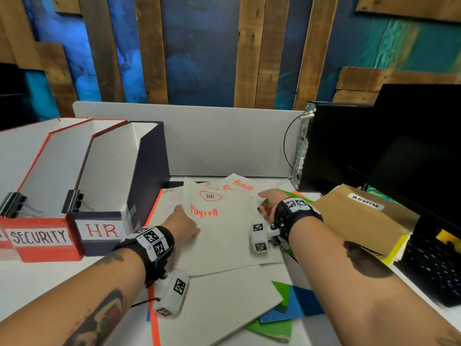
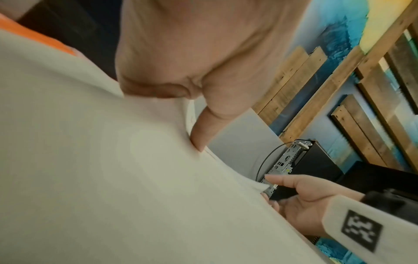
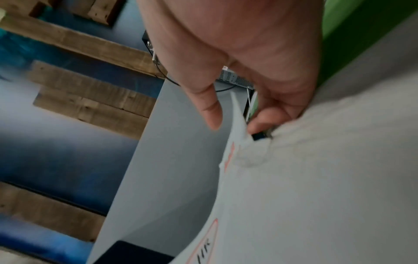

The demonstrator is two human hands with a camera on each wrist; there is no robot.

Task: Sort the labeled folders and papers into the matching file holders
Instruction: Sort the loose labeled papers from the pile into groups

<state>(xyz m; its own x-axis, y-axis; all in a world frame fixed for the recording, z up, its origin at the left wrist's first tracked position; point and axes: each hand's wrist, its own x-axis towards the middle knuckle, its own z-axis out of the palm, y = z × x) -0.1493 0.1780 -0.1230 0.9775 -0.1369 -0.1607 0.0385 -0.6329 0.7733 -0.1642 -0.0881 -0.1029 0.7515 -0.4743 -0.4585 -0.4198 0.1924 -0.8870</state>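
My left hand point(image 1: 183, 221) and right hand point(image 1: 268, 204) each pinch an edge of the HR Payroll sheet point(image 1: 219, 228). Gripping both sides keeps it flat for the HR holder point(image 1: 119, 196) beside it.

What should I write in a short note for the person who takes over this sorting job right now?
Left hand: grips the left edge of the HR Payroll paper. Right hand: grips the right edge of the white papers, fingers underneath.
HR holder and SECURITY holder stand at left; both look empty.
ADMIN folder lies at right, on a yellow one.
Done: nothing visibly filed.
Left: file the HR sheets, then sort the remaining pile.
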